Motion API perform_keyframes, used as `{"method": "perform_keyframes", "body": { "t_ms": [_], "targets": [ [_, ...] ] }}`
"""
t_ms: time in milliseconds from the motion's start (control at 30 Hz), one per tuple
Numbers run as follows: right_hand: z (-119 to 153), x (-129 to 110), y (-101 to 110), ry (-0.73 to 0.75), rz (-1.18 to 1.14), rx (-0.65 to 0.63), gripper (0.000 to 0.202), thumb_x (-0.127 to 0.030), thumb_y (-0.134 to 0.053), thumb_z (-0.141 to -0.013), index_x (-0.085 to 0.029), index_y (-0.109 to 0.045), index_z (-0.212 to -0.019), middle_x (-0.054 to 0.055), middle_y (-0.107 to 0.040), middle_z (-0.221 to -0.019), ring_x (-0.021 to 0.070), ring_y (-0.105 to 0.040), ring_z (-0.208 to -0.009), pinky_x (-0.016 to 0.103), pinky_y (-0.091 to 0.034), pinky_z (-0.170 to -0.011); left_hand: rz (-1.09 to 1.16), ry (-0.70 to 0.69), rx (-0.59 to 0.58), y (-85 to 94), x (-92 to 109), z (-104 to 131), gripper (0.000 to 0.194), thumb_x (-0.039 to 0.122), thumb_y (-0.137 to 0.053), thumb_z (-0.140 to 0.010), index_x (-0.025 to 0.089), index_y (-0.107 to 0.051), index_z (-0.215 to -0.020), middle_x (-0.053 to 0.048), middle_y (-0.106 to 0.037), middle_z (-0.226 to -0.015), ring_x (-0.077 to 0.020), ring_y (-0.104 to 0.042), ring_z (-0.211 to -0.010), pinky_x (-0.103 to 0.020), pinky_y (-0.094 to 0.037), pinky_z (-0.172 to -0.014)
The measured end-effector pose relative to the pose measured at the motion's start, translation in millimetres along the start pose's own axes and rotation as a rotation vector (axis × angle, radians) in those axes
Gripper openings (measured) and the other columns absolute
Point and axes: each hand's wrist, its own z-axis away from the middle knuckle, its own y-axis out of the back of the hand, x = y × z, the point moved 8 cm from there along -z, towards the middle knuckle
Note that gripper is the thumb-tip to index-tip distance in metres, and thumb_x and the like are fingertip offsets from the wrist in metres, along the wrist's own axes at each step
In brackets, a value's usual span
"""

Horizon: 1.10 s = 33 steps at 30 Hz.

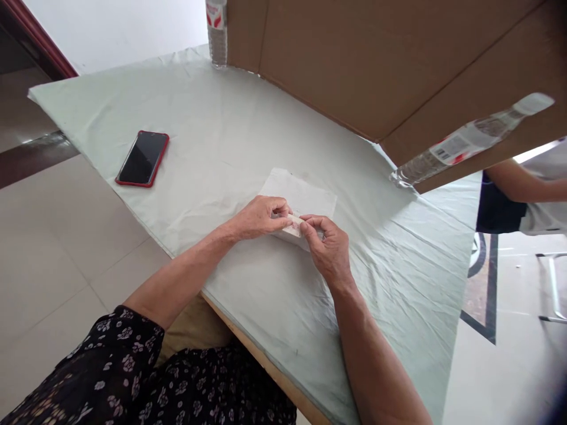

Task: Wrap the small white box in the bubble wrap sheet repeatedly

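Note:
Between my two hands is a small pale strip with faint reddish marks (pixel 293 225); its exact kind is too small to tell. My left hand (pixel 261 216) pinches its left end, thumb and forefinger pressed together. On the other end, the thumb and forefinger of my right hand (pixel 328 247) are closed. Beneath both hands a white sheet (pixel 305 195), like paper or tissue, lies flat on the tablecloth. Parts of this sheet are covered by my fingers.
A phone in a red case (pixel 142 158) lies at the left of the pale green tablecloth (pixel 199 118). Brown cardboard panels (pixel 328 65) stand at the back, with one clear bottle (pixel 217 35) at the left and another (pixel 469 141) at the right. Another person's arm (pixel 522 183) shows at right.

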Motion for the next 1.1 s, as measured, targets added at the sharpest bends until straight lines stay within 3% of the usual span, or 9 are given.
{"method": "perform_keyframes", "body": {
  "t_ms": [200, 567, 867, 967, 1100],
  "targets": [
    [0, -1, 2, 0.017, 0.003, 0.052, 0.018, -0.039, -0.06, -0.087, -0.023, -0.067, -0.082, 0.004, -0.078, -0.094, 0.0208, -0.07, -0.089, 0.035, -0.051, -0.084, 0.039, 0.007, 0.072, 0.8, -3, -1, 0.016, 0.022, -0.062, -0.076, 0.017, -0.054, -0.064, -0.001, -0.066, -0.074, -0.0189, -0.067, -0.092, -0.025, -0.045, -0.072],
    [-3, 1, 3, 0.025, 0.068, 0.111, 0.019, -0.039, -0.06, -0.088, -0.023, -0.067, -0.082, 0.001, -0.074, -0.081, 0.0185, -0.066, -0.077, 0.032, -0.049, -0.076, -0.014, 0.013, 0.158, 2.7, -10, -3, 0.012, 0.024, -0.062, -0.078, 0.016, -0.059, -0.069, -0.001, -0.069, -0.076, -0.0122, -0.059, -0.071, -0.024, -0.042, -0.065],
    [-5, 6, 1, 0.027, 0.131, 0.082, 0.018, -0.039, -0.06, -0.087, -0.023, -0.065, -0.081, 0.001, -0.072, -0.078, 0.0189, -0.065, -0.075, 0.033, -0.048, -0.075, -0.035, 0.023, 0.143, 3.8, -12, -5, 0.011, 0.023, -0.063, -0.075, 0.016, -0.06, -0.068, 0.002, -0.062, -0.069, -0.0107, -0.053, -0.066, -0.023, -0.039, -0.062],
    [-4, -6, 12, 0.141, 0.27, 0.164, 0.015, -0.035, -0.059, -0.089, -0.022, -0.065, -0.086, 0.004, -0.073, -0.087, 0.0223, -0.067, -0.084, 0.038, -0.047, -0.081, -0.015, 0.032, 0.134, 3.0, -13, -6, 0.01, 0.024, -0.064, -0.074, 0.015, -0.061, -0.069, 0.002, -0.061, -0.068, -0.0106, -0.052, -0.066, -0.023, -0.038, -0.061],
    [12, -48, 22, 0.427, 0.492, 0.31, 0.008, -0.026, -0.06, -0.091, -0.023, -0.067, -0.091, 0.007, -0.074, -0.105, 0.0247, -0.065, -0.101, 0.041, -0.042, -0.09, -0.01, 0.028, 0.116, 1.4, -12, -7, 0.01, 0.024, -0.063, -0.074, 0.016, -0.061, -0.069, 0.002, -0.062, -0.068, -0.011, -0.052, -0.066, -0.024, -0.039, -0.062]
  ]
}}
